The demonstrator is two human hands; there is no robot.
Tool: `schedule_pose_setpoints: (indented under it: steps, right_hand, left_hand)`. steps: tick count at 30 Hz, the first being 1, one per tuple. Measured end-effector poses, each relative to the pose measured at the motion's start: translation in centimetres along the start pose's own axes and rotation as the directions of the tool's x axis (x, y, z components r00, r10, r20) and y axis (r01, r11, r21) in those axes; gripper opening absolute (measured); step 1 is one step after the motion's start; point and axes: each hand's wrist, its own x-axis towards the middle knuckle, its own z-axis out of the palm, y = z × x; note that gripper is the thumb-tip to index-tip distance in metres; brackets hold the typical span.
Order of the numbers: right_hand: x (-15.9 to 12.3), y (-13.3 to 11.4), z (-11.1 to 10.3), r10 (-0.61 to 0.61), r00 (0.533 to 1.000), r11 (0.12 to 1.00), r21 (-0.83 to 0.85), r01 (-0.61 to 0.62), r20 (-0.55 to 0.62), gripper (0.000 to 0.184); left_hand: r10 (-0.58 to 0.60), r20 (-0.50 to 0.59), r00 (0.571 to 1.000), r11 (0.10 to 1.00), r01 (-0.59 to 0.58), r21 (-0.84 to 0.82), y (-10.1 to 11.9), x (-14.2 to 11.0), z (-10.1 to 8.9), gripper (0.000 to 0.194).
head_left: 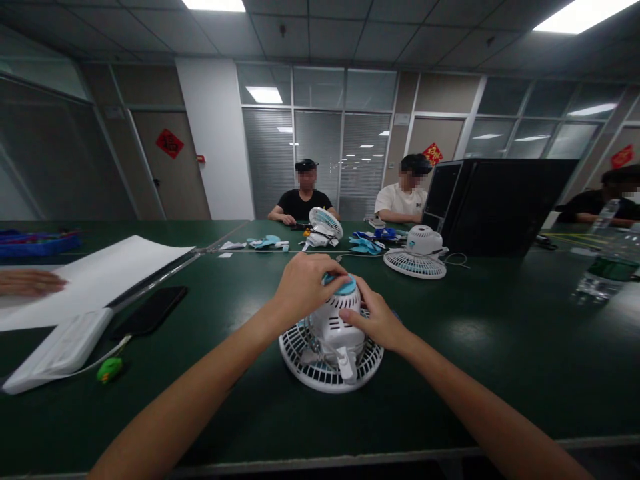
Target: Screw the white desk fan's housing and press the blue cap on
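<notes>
A white fan (340, 331) lies grille-down on the green table in front of me, its motor housing pointing up. On top of the housing sits a round light-blue cap (346, 287). From above, my left hand (309, 280) is closed with its fingertips on the cap's edge; part of the cap is hidden under them. My right hand (375, 317) wraps the housing's right side, thumb across its front. A white clip-like piece (346, 365) sticks out at the near side of the fan, over the grille (299, 353).
Across the table (480, 387) are two more fans (424, 241) (325, 227), blue parts (367, 244), a black computer case (505, 207) and seated people. A plastic bottle (607, 263) stands right. On the left lie a phone (153, 310), a white power strip (63, 347), paper (115, 277) and another person's hand (30, 282).
</notes>
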Motion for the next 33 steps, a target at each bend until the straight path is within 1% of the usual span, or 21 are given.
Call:
schedule_pose_setpoints:
  steps: [3,5,9,12,18,21,23,25,28,33]
  right_hand:
    - [0.0,0.1,0.1,-0.009,1.000,1.000,-0.012,0.009,-0.007,0.066]
    - [0.0,0.2,0.1,-0.021,1.000,1.000,-0.010,0.020,-0.007,0.064]
    - [-0.1,0.3,0.1,-0.022,1.000,1.000,-0.009,0.022,-0.014,0.065]
    - [-0.1,0.2,0.2,-0.007,1.000,1.000,-0.001,0.007,-0.019,0.066]
    - [0.1,0.2,0.2,-0.035,0.999,0.999,-0.022,0.034,-0.011,0.067]
    - [0.1,0.3,0.3,-0.026,0.999,1.000,-0.007,0.026,-0.023,0.065]
    - [0.0,0.4,0.3,-0.016,0.999,1.000,0.003,0.016,-0.031,0.065]
    - [0.0,0.4,0.2,-0.008,1.000,1.000,0.010,0.008,-0.027,0.066]
    - [0.0,0.3,0.2,-0.007,1.000,1.000,0.016,0.007,-0.014,0.065]
    - [0.0,0.1,0.2,-0.010,1.000,1.000,0.028,0.011,-0.006,0.065]
  left_hand:
    - [0.019,-0.019,1.000,0.997,-0.018,0.071,0.2,-0.1,0.1,0.011]
    - [0.010,-0.007,1.000,0.995,-0.009,0.096,0.3,0.0,0.0,0.012]
    - [-0.046,0.029,0.999,0.998,0.044,0.041,0.2,0.4,0.0,0.014]
    - [-0.062,0.025,0.998,0.997,0.061,0.048,0.2,0.7,0.0,0.015]
    - [-0.099,-0.004,0.995,0.983,0.098,0.155,1.5,0.5,-0.1,0.016]
    - [-0.096,0.012,0.995,0.965,0.090,0.248,2.2,0.5,0.0,0.016]
    - [-0.084,0.028,0.996,0.960,0.073,0.269,2.3,0.5,0.0,0.015]
    - [-0.073,0.031,0.997,0.973,0.064,0.223,1.9,0.6,0.1,0.012]
    - [-0.053,0.036,0.998,0.994,0.050,0.102,0.9,0.5,0.1,0.008]
    - [-0.017,0.076,0.997,0.997,0.023,-0.077,-0.5,0.5,-0.2,0.005]
